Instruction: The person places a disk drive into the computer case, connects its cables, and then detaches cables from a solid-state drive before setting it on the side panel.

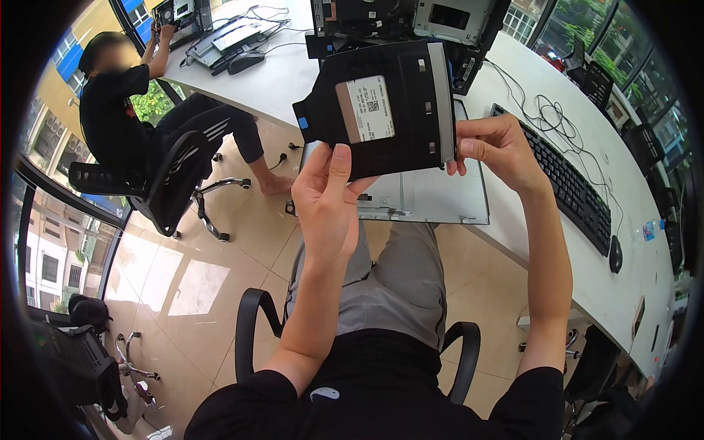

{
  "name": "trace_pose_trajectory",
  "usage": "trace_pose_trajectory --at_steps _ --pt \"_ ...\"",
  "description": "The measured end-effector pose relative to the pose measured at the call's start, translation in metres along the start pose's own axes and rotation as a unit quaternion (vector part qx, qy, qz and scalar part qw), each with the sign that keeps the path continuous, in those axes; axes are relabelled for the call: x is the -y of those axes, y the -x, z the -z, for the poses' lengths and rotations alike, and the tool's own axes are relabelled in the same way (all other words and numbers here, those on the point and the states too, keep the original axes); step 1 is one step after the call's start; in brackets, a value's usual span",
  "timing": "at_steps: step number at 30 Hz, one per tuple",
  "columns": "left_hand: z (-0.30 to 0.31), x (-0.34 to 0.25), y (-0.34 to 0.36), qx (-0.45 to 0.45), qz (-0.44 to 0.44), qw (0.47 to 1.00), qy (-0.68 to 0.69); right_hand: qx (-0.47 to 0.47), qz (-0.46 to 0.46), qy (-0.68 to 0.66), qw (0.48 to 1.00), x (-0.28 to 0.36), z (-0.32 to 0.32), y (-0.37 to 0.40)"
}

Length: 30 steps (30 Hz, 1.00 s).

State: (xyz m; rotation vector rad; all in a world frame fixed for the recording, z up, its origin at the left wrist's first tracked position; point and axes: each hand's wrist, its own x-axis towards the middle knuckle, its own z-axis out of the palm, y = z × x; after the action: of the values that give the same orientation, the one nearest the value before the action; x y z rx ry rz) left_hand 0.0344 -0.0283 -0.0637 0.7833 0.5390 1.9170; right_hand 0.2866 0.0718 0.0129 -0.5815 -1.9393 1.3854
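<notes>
Up in front of me is a black drive caddy (407, 110) with a small drive seated in it, its white printed label (370, 108) facing me. A blue tab sits at the caddy's left corner, and a silver strip runs down its right edge. My left hand (326, 194) grips the lower left edge, thumb on the front and fingers partly hidden behind. My right hand (502, 150) pinches the lower right edge at the silver strip. Beneath the caddy, a flat metal panel (440, 196) lies at the table edge, partly over my lap.
An opened computer case (469, 44) stands behind the caddy. To the right are a black keyboard (572, 191), a mouse (616, 254), loose cables and a small bottle (651, 230). At left, a seated person (117, 95) handles another computer unit; a mouse (246, 62) lies nearby.
</notes>
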Motion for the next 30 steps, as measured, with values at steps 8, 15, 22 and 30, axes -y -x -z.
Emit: trace_pose_trajectory --at_steps 8,15,22,30 --pt "-0.021 -0.001 0.009 -0.034 -0.012 0.999 -0.041 -0.006 -0.039 -0.020 0.999 -0.009 0.005 -0.002" --pt "-0.019 -0.001 0.009 -0.025 -0.011 0.999 -0.040 -0.009 -0.044 -0.037 0.998 -0.011 0.004 -0.002" --pt "-0.013 0.000 0.007 -0.014 0.003 1.000 -0.021 -0.017 -0.010 0.020 1.000 -0.009 0.008 -0.001" --pt "-0.018 -0.002 0.009 -0.005 0.000 0.999 -0.036 -0.100 0.038 -0.005 0.994 -0.006 0.003 -0.002"
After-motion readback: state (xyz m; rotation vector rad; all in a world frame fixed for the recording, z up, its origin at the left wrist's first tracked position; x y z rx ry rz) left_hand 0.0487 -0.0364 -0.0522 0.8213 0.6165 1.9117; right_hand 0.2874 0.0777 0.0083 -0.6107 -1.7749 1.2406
